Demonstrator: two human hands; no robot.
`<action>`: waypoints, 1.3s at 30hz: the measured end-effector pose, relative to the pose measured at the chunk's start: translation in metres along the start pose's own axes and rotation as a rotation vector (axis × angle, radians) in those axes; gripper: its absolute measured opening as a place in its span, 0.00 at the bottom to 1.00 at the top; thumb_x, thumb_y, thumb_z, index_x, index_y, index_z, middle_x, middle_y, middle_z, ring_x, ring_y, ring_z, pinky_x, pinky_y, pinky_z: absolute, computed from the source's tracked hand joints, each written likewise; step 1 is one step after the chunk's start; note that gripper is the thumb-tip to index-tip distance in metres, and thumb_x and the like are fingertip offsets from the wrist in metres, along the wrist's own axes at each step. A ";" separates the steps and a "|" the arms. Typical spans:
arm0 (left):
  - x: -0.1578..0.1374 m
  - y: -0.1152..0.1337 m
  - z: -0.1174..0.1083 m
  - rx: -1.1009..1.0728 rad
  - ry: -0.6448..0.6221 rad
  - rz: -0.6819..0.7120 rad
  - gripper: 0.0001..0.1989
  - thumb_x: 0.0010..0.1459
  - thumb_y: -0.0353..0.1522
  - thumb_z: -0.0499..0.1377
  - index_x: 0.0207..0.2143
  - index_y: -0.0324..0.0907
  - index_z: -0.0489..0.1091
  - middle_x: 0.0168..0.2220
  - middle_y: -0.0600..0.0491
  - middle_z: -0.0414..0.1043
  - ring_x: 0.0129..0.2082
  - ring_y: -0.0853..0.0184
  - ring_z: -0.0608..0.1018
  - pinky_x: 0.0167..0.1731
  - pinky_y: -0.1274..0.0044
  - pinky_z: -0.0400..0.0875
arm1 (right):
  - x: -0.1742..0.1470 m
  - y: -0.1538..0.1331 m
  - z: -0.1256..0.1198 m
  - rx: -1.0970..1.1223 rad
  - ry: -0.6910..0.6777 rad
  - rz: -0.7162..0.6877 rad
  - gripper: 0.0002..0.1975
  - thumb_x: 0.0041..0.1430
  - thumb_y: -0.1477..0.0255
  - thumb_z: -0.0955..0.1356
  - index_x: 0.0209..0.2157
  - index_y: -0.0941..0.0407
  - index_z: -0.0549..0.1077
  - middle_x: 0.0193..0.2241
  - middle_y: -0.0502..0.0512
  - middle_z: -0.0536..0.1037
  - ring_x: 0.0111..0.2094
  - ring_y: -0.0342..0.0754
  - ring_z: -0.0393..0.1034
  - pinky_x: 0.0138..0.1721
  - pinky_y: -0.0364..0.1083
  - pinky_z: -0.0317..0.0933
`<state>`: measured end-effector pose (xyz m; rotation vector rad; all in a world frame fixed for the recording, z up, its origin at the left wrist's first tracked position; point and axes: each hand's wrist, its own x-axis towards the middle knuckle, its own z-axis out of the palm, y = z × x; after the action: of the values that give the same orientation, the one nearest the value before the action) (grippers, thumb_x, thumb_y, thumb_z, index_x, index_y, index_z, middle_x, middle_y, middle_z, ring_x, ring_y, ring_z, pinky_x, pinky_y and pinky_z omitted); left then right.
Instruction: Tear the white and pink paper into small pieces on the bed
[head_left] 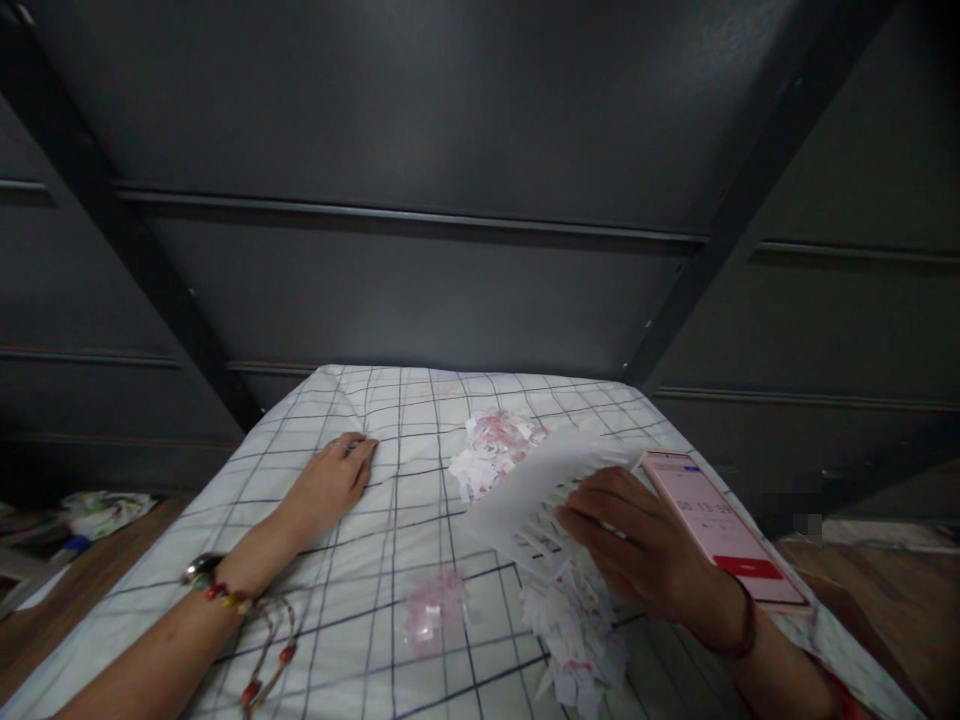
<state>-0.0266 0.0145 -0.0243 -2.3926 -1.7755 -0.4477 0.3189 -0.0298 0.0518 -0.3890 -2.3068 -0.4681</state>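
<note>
My right hand (637, 545) pinches a thin white slotted sheet (525, 490) by its right side. A row of narrow cut-outs runs along the sheet near my fingers, and the sheet is tilted over the cloth. Behind its left edge lies a pile of white and pink paper scraps (487, 450), partly covered by it. Below the sheet is a second pile of mostly white scraps (577, 640). On the cloth at the left rests my left hand (341, 475), palm down, fingers loosely bent, with nothing visible in it. Its fingertips are apart from the scraps.
A checked white cloth (345, 600) covers the work surface. A small clear packet with pink contents (435, 610) lies near the front middle. A phone (720, 520) showing a timer lies along the right edge. Dark panels (420, 290) stand behind the far edge.
</note>
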 end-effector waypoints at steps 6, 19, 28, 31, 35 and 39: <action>0.000 0.000 -0.002 0.019 -0.014 -0.002 0.19 0.58 0.32 0.43 0.46 0.33 0.65 0.46 0.39 0.65 0.42 0.56 0.71 0.46 0.64 0.66 | -0.003 0.002 0.004 -0.178 -0.033 0.068 0.14 0.56 0.86 0.59 0.37 0.60 0.71 0.31 0.57 0.74 0.36 0.47 0.66 0.35 0.48 0.67; 0.000 -0.002 0.002 0.022 -0.007 -0.008 0.19 0.59 0.32 0.43 0.47 0.34 0.65 0.46 0.40 0.66 0.43 0.57 0.71 0.46 0.64 0.66 | 0.005 -0.006 0.021 -0.261 -0.103 -0.037 0.15 0.61 0.84 0.57 0.39 0.62 0.72 0.33 0.54 0.77 0.35 0.46 0.66 0.36 0.46 0.65; -0.001 -0.004 0.005 0.038 0.007 -0.004 0.19 0.59 0.31 0.43 0.47 0.33 0.65 0.46 0.40 0.65 0.43 0.59 0.71 0.46 0.66 0.66 | 0.010 -0.006 0.017 -0.161 -0.064 -0.051 0.14 0.62 0.82 0.56 0.33 0.61 0.72 0.29 0.53 0.76 0.34 0.45 0.66 0.38 0.45 0.63; -0.002 -0.005 0.007 0.035 0.021 0.000 0.18 0.59 0.31 0.43 0.47 0.33 0.65 0.46 0.40 0.65 0.43 0.57 0.71 0.46 0.65 0.66 | 0.010 -0.005 0.013 -0.166 -0.040 -0.048 0.13 0.62 0.82 0.57 0.34 0.61 0.72 0.29 0.53 0.77 0.34 0.45 0.66 0.38 0.45 0.64; -0.002 -0.005 0.007 0.048 0.017 -0.008 0.19 0.58 0.30 0.43 0.48 0.34 0.65 0.46 0.40 0.65 0.44 0.57 0.71 0.45 0.65 0.67 | 0.009 -0.005 0.018 -0.190 -0.027 -0.028 0.13 0.60 0.83 0.58 0.36 0.61 0.72 0.31 0.55 0.77 0.34 0.46 0.66 0.36 0.46 0.65; -0.001 -0.004 0.005 0.036 0.017 0.002 0.18 0.59 0.30 0.43 0.47 0.33 0.65 0.46 0.40 0.65 0.43 0.57 0.71 0.45 0.65 0.66 | 0.009 -0.007 0.025 -0.202 -0.028 -0.051 0.13 0.60 0.84 0.58 0.35 0.62 0.72 0.30 0.54 0.76 0.34 0.46 0.66 0.37 0.46 0.65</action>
<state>-0.0295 0.0164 -0.0298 -2.3591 -1.7580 -0.4305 0.2945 -0.0237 0.0405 -0.4376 -2.3076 -0.7280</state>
